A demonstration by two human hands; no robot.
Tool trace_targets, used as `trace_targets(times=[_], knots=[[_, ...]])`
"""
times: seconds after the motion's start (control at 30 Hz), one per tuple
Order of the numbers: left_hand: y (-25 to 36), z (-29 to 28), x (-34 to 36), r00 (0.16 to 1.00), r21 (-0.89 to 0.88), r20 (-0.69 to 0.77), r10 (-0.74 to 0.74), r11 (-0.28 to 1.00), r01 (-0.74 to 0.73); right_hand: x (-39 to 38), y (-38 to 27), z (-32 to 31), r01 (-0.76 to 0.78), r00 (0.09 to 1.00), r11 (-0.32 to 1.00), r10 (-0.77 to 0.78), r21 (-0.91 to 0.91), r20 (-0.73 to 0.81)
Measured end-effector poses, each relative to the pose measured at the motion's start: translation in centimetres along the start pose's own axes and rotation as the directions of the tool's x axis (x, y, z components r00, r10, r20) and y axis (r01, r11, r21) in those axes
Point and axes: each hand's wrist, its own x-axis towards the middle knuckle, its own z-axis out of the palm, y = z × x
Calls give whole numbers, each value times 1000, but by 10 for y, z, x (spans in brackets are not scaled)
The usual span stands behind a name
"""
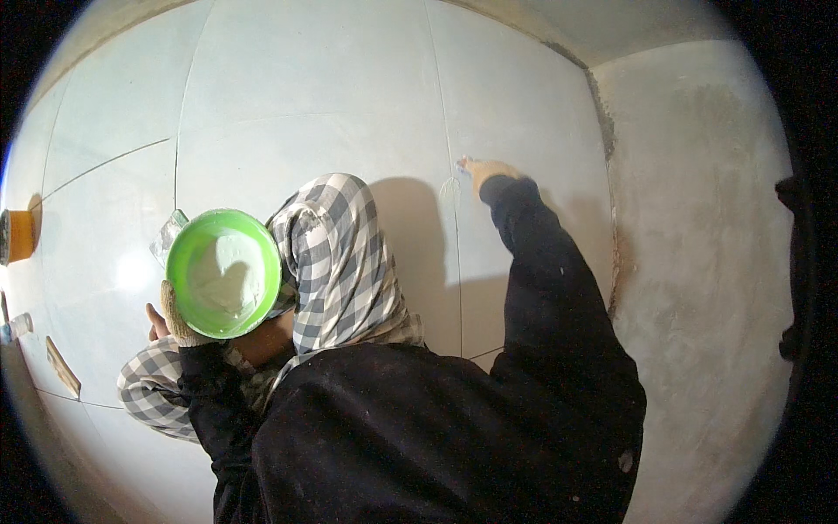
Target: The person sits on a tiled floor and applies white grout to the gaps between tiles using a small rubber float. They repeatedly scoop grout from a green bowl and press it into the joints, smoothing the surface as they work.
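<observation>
My left hand (179, 321), in a knitted work glove, grips the near left rim of a green bowl (179, 288). A smooth white paste (229, 279) lies inside the bowl, which is beside my bent knee in checked trousers (336, 253). To the far right my right hand (491, 172), also gloved, reaches out to the pale tiles (349, 140). Its fingers are closed on a small tool (463, 163) with a reddish part, close to a tile joint. The tool is too small to tell its kind. Streaks of pale paste mark the joint below it.
At the left edge stands an orange-yellow tub (19, 236). Near it lie a small clear container (17, 327) and a flat wooden-looking piece (63, 368). A shiny, crumpled-looking object (166, 236) shows behind the bowl. A rough plastered wall (690, 218) bounds the tiles on the right.
</observation>
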Motion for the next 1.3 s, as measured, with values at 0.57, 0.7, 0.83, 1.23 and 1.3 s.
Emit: trace_targets(times=[0.57,0.7,0.83,1.23,1.3], knots=[[-3,-49,27,999,42,54,1,999,-3,-72,-18,56,299,831,935,-157,-191,534],[-2,-28,15,997,34,37,-66,997,64,-30,-7,35,303,903,930,-211,-208,374],[-8,13,-5,1000,-70,-21,23,997,-24,11,-23,-2,164,980,978,-146,-131,132],[7,55,-40,985,-39,169,36,999,-30,-74,-6,51,287,869,940,-336,185,362],[2,79,-51,979,-21,194,56,998,-53,-111,-8,7,321,882,788,-450,526,136]])
